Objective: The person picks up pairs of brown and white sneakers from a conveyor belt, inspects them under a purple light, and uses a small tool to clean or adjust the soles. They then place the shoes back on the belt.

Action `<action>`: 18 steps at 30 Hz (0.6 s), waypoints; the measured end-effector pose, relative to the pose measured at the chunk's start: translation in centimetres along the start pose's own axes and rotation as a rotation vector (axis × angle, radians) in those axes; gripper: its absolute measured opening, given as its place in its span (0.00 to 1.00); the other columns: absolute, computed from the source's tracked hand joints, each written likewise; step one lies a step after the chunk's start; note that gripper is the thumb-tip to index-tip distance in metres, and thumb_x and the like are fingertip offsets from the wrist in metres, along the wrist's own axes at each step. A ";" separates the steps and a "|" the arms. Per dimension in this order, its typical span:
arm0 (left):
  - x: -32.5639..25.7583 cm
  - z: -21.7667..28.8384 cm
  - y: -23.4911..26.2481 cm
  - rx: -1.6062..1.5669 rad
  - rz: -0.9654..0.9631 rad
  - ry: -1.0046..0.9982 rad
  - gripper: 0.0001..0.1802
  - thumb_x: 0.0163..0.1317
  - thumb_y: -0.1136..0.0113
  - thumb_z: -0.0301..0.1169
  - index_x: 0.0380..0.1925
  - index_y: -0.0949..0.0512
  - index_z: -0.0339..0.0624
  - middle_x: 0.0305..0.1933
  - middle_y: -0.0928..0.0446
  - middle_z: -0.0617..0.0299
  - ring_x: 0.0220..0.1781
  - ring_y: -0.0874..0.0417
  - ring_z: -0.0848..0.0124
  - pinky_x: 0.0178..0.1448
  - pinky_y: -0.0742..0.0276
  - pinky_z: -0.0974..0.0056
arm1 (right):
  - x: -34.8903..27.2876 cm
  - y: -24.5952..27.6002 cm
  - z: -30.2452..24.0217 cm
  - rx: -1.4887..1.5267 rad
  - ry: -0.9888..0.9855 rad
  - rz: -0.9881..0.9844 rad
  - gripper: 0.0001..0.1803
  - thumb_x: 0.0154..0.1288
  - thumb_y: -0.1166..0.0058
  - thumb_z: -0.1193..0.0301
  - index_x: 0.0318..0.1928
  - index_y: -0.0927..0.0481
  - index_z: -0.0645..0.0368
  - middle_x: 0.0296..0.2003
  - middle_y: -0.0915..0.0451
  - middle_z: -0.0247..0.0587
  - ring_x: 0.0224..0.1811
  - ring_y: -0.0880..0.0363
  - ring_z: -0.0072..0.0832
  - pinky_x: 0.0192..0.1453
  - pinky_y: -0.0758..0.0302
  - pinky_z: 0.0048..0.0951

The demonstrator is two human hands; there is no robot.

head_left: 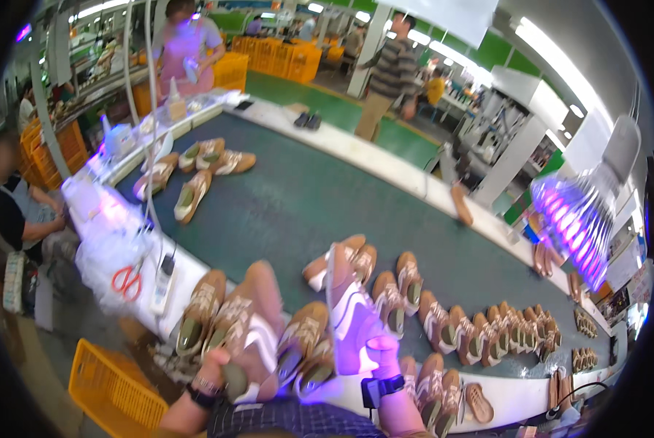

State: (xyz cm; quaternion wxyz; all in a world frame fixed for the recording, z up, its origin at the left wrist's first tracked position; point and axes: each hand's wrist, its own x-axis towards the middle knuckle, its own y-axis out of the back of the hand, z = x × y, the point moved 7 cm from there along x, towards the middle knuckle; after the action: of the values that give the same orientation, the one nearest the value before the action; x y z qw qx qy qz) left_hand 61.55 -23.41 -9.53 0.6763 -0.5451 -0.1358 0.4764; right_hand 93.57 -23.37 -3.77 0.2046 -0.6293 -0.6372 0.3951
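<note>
My left hand is closed on a brown sneaker with white side stripes, its toe pointing up and slightly blurred. A second sneaker stands toe-up in my right hand, its side washed in purple light. Between the two held shoes, more brown sneakers rest at the near edge of the green conveyor belt. Another sneaker lies left of the left-hand shoe, and a pair sits on the white ledge right of my right hand.
A long row of sneakers runs right along the belt; several more lie far left. A purple-lit lamp hangs at right. Red-handled scissors and a power strip lie left, above a yellow crate. People stand beyond.
</note>
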 end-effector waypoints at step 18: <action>2.6 -12.6 -14.3 -0.248 -0.589 0.590 0.42 0.33 0.43 0.29 0.57 0.39 0.36 0.52 0.30 0.53 0.51 0.27 0.60 0.57 0.31 0.61 | -18.0 -1.5 -3.0 -0.228 0.289 0.318 0.47 0.28 0.47 0.73 0.60 0.42 0.64 0.50 0.32 0.43 0.53 0.33 0.34 0.59 0.39 0.28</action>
State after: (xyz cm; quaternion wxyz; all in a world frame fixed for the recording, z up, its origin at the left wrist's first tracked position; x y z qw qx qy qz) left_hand 78.80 -28.29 -2.63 0.7227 -0.6729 -0.1427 0.0671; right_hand 97.13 -39.78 3.46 0.1563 -0.7908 -0.5346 0.2537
